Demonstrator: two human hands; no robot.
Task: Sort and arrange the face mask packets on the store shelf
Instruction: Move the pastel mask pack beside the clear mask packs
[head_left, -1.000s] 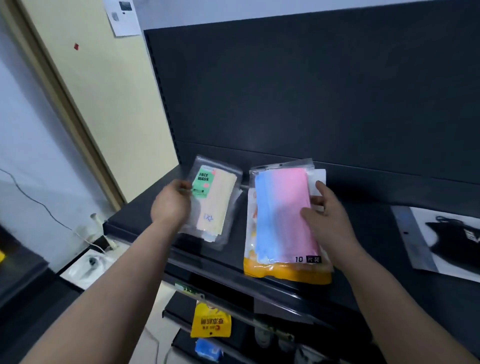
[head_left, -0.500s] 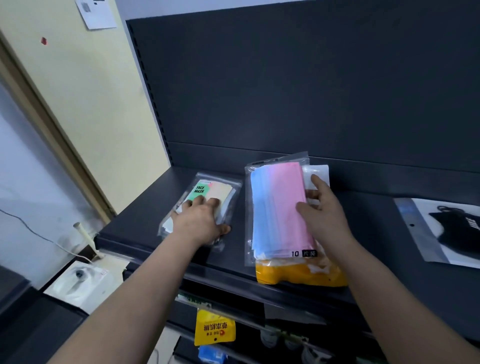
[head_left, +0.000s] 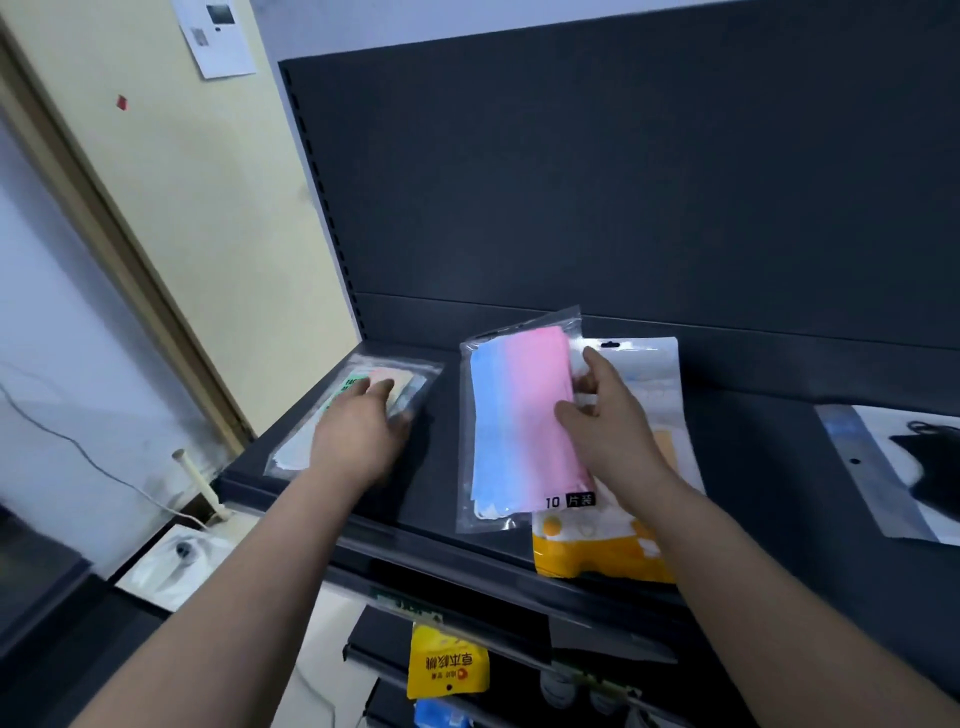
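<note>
Pink pkt (head_left: 519, 426) now half-off yellow pkt (head_left: 597, 556)

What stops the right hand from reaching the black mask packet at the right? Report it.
Probably yes, it can reach: only bare shelf lies between the right hand and the black mask packet. It grips the pink-and-blue packet, though.
</note>
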